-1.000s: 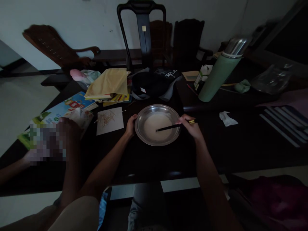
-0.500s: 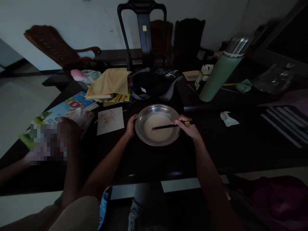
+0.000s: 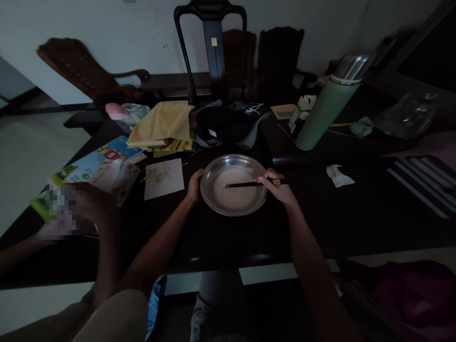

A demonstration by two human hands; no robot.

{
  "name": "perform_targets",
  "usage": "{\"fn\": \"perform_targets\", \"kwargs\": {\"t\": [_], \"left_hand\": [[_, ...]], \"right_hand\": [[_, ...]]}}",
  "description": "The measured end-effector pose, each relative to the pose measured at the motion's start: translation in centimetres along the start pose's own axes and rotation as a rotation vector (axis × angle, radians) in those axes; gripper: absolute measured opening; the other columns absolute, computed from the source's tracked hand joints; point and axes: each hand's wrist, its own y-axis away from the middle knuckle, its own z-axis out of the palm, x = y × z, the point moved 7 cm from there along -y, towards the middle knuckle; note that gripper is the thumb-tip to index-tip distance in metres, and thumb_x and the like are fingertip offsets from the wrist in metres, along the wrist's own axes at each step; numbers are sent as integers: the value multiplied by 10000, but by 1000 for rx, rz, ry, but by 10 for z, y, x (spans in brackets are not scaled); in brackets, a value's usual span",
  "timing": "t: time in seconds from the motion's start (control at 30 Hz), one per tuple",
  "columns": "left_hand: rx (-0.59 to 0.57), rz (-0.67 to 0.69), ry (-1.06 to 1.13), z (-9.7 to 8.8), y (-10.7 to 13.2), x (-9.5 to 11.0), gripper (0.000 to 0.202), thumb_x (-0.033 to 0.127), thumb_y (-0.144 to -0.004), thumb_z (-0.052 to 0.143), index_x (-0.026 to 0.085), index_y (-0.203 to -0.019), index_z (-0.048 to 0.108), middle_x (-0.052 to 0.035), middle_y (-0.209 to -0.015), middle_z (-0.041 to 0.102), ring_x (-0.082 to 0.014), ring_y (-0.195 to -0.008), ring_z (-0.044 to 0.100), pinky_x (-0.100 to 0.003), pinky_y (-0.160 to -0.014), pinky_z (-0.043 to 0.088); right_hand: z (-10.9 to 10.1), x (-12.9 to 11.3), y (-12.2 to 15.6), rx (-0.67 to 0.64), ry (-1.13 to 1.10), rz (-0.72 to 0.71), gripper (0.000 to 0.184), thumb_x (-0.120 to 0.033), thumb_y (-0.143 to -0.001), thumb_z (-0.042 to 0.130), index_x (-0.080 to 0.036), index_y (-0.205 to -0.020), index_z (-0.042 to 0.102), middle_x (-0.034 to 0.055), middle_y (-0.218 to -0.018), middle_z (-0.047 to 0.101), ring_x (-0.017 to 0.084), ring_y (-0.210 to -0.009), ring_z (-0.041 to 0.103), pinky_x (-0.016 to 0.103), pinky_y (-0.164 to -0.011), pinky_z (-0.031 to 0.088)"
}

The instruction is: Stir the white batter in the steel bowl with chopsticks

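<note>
A shallow metal bowl [image 3: 213,205] of whitish liquid rests on the dark table in front of me. On its left rim my left hand [image 3: 194,186] is closed, steadying it with the thumb along the edge. My right hand [image 3: 280,189] pinches black chopsticks [image 3: 244,184] with gold-banded ends over the right rim. They lie nearly level across the bowl, their tips at the liquid near its middle. Left of the bowl, a white sheet of paper [image 3: 171,187] carries a pile of thin pale sticks [image 3: 156,175].
Another person's hand [image 3: 94,202] works at the left over a colourful printed bag [image 3: 89,164]. A yellow cloth bag [image 3: 167,121] and a black bag [image 3: 224,124] lie behind the bowl. To the right are a green thermos [image 3: 324,114], crumpled tissue [image 3: 339,175] and several stacked books [image 3: 423,183].
The chopsticks have swung slightly, their tips now a little farther from me in the bowl. My left hand stays on the rim. The other person's hand has shifted left and down.
</note>
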Motion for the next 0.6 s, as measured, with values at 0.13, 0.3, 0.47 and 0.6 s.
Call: {"fn": "perform_targets", "kwargs": {"t": [0.13,0.3,0.47,0.6], "left_hand": [[0,1,2,0,0,0,275,275,-722,649,195,-575,431,55,-540,412,-80,-467,387,-215,-471,329],[-7,12,8,3,1,2,281,261,-691,641,200,-561,400,55,-524,397,-83,-465,365,-219,-463,315],[-13,4,3,2,1,1,265,263,-694,638,200,-573,411,56,-533,389,-85,-463,357,-224,-467,308],[-14,20,-5,1,0,1,252,265,-696,626,197,-561,425,49,-538,392,-88,-473,361,-227,-476,311]], "right_hand": [[-31,12,4,214,-10,77,436,-616,-865,619,-243,-641,649,8,-682,687,192,-715,636,359,-755,497],[-22,10,5,123,-86,89,466,-631,-866,605,-242,-612,636,8,-648,677,190,-686,641,355,-740,509],[-5,4,-1,57,5,12,415,-630,-841,641,-248,-681,659,16,-756,719,201,-782,657,364,-778,506],[-29,11,5,206,-69,95,465,-631,-873,595,-244,-616,612,-3,-642,661,182,-677,634,349,-728,506]]}}
